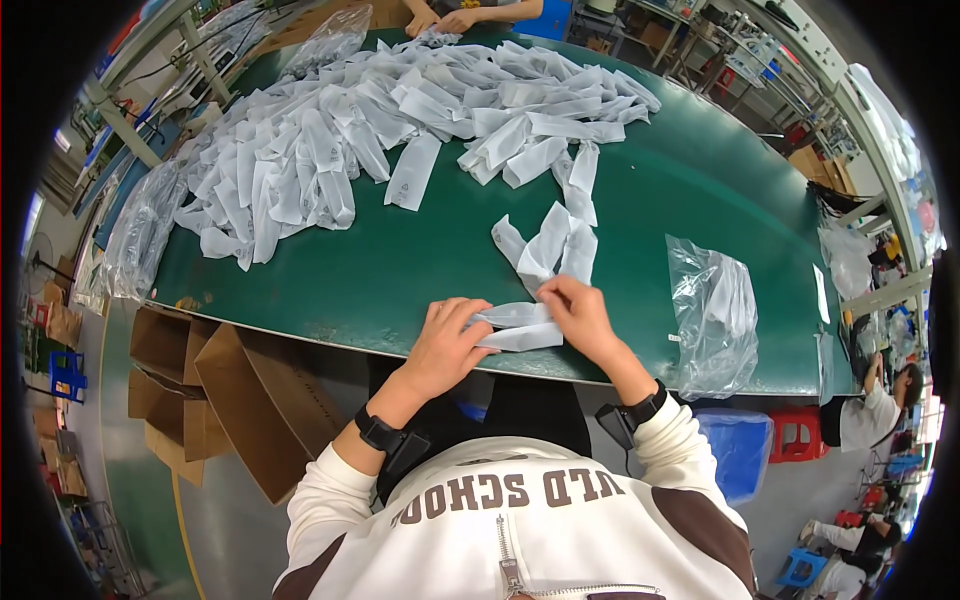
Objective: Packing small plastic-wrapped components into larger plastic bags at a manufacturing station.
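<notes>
My left hand (445,340) and my right hand (578,315) together grip a small stack of flat white pouches (518,327) at the near edge of the green table (400,270). The left hand holds the stack's left end, the right hand pinches its right end. Just beyond my right hand lie a few loose white pouches (548,245). A large heap of the same white pouches (380,120) covers the far half of the table.
A clear plastic bag (712,315) lies on the table to my right. Open cardboard boxes (220,390) stand on the floor at my left. Another person's hands (440,20) rest at the table's far edge. A blue bin (740,450) stands below right.
</notes>
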`<action>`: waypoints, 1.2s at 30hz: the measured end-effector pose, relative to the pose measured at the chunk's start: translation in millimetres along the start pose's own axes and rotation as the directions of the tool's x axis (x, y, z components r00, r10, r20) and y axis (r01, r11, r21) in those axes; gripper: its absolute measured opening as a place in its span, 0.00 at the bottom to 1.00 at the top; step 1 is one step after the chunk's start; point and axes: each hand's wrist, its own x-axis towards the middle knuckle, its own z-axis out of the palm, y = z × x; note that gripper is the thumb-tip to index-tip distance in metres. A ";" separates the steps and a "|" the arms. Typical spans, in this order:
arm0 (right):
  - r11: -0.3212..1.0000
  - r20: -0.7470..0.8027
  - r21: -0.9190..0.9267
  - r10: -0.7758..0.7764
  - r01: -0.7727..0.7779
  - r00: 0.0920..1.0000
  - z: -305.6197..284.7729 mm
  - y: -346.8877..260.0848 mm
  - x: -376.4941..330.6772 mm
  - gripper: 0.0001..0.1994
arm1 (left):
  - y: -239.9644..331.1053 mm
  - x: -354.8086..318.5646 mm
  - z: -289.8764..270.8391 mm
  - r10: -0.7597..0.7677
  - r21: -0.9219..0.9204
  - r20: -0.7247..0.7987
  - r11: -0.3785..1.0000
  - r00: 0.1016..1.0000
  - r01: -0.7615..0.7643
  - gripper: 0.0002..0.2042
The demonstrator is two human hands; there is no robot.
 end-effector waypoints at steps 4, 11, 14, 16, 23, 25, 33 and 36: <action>1.000 -0.107 0.004 -0.022 0.022 0.994 0.5 -10.8 -2.5 0.10 | -1.0 0.9 -0.2 0.017 0.023 -0.002 1.000 1.000 -0.017 0.13; 0.984 0.104 -0.114 -0.128 0.139 0.986 5.4 -15.9 2.6 0.08 | 3.1 4.8 -3.8 0.043 0.052 -0.055 0.998 0.998 -0.040 0.14; 0.921 0.028 -0.208 -0.331 0.329 0.943 11.6 -5.5 1.1 0.06 | -2.6 2.8 -0.5 0.036 0.032 -0.010 0.999 0.999 -0.036 0.15; 0.921 0.016 -0.225 -0.324 0.320 0.946 16.1 -3.0 1.8 0.05 | -4.9 1.6 -0.4 0.035 0.033 -0.003 0.999 0.999 -0.035 0.15; 0.868 -0.058 -0.434 -0.293 0.240 0.954 12.1 -18.2 0.2 0.06 | -2.1 3.0 -2.1 0.035 0.015 0.031 0.999 0.999 -0.036 0.16; 0.806 -0.126 -0.582 -0.216 0.104 0.968 10.5 -20.0 8.2 0.08 | -1.0 5.1 -2.7 0.011 -0.019 0.036 1.000 0.999 -0.010 0.17; 0.892 -0.041 -0.417 -0.211 0.175 0.977 -1.1 6.2 18.5 0.09 | 4.5 20.5 -12.7 0.008 -0.013 0.024 1.000 1.000 -0.007 0.22; 0.895 0.099 -0.328 -0.286 0.302 0.953 -6.6 2.9 12.4 0.09 | 4.5 32.1 -22.4 0.081 0.083 -0.011 0.993 0.997 -0.080 0.22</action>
